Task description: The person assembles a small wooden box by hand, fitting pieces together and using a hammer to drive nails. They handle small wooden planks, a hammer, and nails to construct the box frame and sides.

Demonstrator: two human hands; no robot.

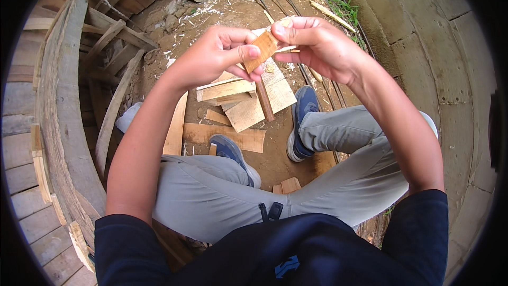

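While the left hand point(225, 53) grips a small wooden block point(263, 49) above a pale board point(246, 114), the right hand point(320, 45) meets its far corner (whether pinching, I cannot tell); it appears already cut, further shaping uncertain.

Bright, diffuse daylight; shadows soft. Fisheye bends edges toward black rim; dark shirt point(328, 249) loses detail.
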